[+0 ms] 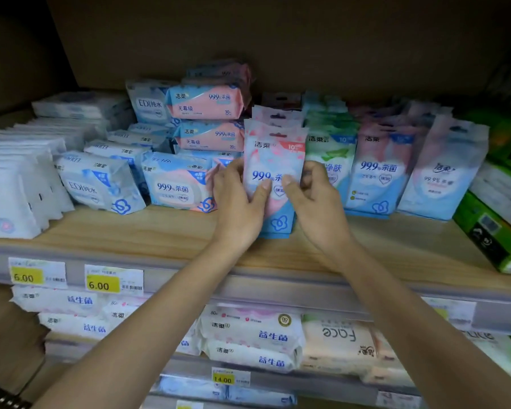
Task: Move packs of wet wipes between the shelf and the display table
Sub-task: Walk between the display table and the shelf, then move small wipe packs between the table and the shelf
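Observation:
A small pink-and-blue wet wipes pack (273, 160) stands upright near the middle of the wooden shelf (165, 231), at the front of a row of like packs. My left hand (238, 202) grips its left side, thumb across the front. My right hand (314, 199) grips its right side, thumb also on the front. The pack's lower edge rests on or just above the shelf board; I cannot tell which. Both forearms reach up from the bottom of the view.
Pink and blue wipes packs (207, 104) are stacked left of centre. White packs (21, 178) fill the far left. Green, pink and blue hanging packs (378, 169) stand to the right, then green boxes (490, 219). Price tags (102, 283) line the shelf edge. Larger packs (251, 338) lie below.

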`<action>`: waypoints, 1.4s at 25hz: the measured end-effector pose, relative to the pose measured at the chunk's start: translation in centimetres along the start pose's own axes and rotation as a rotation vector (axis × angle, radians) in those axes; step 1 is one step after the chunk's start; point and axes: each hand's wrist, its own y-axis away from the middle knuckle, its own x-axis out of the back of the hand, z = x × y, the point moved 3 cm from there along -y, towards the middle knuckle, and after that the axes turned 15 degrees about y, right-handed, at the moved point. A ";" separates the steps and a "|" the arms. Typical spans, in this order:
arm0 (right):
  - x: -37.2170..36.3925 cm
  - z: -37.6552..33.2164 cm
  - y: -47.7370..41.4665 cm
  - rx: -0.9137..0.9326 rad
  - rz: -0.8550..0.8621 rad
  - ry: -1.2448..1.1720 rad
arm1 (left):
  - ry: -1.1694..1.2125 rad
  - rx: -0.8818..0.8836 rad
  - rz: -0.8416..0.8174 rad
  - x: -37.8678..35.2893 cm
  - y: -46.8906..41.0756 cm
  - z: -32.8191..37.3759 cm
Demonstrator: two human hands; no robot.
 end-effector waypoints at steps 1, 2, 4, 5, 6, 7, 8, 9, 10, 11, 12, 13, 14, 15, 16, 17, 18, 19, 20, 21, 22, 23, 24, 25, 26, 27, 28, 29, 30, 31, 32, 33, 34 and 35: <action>-0.2 0.0 0.4 0.016 -0.031 0.051 | -0.031 -0.015 -0.015 0.0 -0.1 -0.1; -0.4 0.1 0.7 0.033 -0.054 0.114 | -0.026 0.007 -0.058 -0.1 -0.2 -0.4; -0.4 0.2 1.0 0.042 -0.064 0.205 | 0.022 0.116 -0.164 -0.3 -0.2 -1.0; -0.4 0.2 0.9 0.037 -0.056 0.221 | 0.061 0.155 -0.196 -0.2 -0.3 -1.1; -0.4 0.2 0.7 0.029 -0.050 0.232 | 0.102 0.167 -0.197 -0.1 -0.6 -1.4; -0.5 0.0 0.6 0.022 -0.047 0.247 | 0.106 0.164 -0.177 0.2 -0.8 -1.3; -0.6 -0.2 0.5 0.017 -0.047 0.265 | 0.083 0.152 -0.156 0.4 -1.2 -1.4; -0.7 -0.4 0.4 0.015 -0.045 0.282 | 0.048 0.149 -0.149 0.6 -1.4 -1.3; -0.9 -0.5 0.2 0.008 -0.046 0.294 | 0.045 0.144 -0.153 0.7 -1.6 -1.3; -1.0 -0.5 0.2 0.001 -0.051 0.300 | 0.056 0.158 -0.163 0.8 -1.6 -1.1; -1.1 -0.5 0.2 -0.003 -0.057 0.301 | 0.062 0.162 -0.172 0.9 -1.6 -1.4; -1.1 -0.5 0.4 0.000 -0.052 0.305 | 0.044 0.151 -0.169 1.1 -1.3 -1.1; -0.8 -0.5 0.6 -0.007 -0.034 0.314 | 0.008 0.112 -0.148 1.4 -1.2 -0.9; -0.2 -0.6 0.9 -0.025 0.003 0.322 | -0.046 0.054 -0.116 1.8 -1.0 -0.3; 0.5 -0.6 1.1 -0.044 0.052 0.320 | -0.102 -0.020 -0.082 2.2 -0.7 0.3; 1.3 -0.8 1.5 -0.048 0.107 0.287 | -0.111 -0.073 -0.056 2.7 -0.1 1.3; 2.0 -1.1 2.0 -0.033 0.154 0.215 | -0.086 -0.111 -0.051 3.2 0.6 2.0; 2.4 -1.6 2.7 -0.010 0.179 0.117 | -0.047 -0.123 -0.066 3.8 1.7 2.6; 2.5 -2.0 3.5 0.008 0.172 0.010 | 0.005 -0.109 -0.084 4.5 2.8 3.1; 2.3 -2.5 4.5 0.022 0.134 -0.083 | 0.055 -0.071 -0.099 5.3 4.1 3.3; 1.7 -3.0 5.7 0.036 0.054 -0.164 | 0.105 -0.027 -0.105 6.3 5.4 3.1; 0.9 -3.4 7.1 0.058 -0.042 -0.230 | 0.135 0.011 -0.096 7.4 6.8 2.7; -0.1 -3.6 8.6 0.087 -0.142 -0.270 | 0.137 0.044 -0.076 8.6 8.3 2.0; -1.2 -3.6 10.2 0.127 -0.239 -0.285 | 0.099 0.076 -0.047 9.7 10.0 1.3; -2.3 -3.4 11.9 0.162 -0.326 -0.285 | 0.057 0.109 -0.031 10.7 11.9 0.4; -3.6 -3.0 13.7 0.184 -0.422 -0.276 | -0.031 0.137 -0.018 11.8 14.4 -0.7; -5.0 -2.1 15.5 0.192 -0.515 -0.256 | -0.155 0.137 -0.022 12.6 16.9 -1.8; -6.4 -0.9 17.5 0.194 -0.614 -0.222 | -0.300 0.136 -0.034 13.2 19.6 -2.9; -8.1 0.8 19.6 0.192 -0.721 -0.173 | -0.426 0.157 -0.039 13.9 22.5 -4.2; -9.8 2.7 21.8 0.186 -0.832 -0.105 | -0.518 0.227 -0.041 14.5 25.6 -5.4; -11.7 4.9 24.4 0.179 -0.951 -0.024 | -0.579 0.334 -0.037 15.2 29.4 -6.9; -13.5 7.3 26.9 0.169 -1.071 0.068 | -0.617 0.459 -0.031 15.9 33.2 -8.2; -15.1 9.8 29.5 0.172 -1.185 0.174 | -0.642 0.597 -0.023 16.5 37.2 -9.5; -16.4 11.8 32.2 0.199 -1.306 0.282 | -0.662 0.739 -0.015 17.0 41.3 -10.4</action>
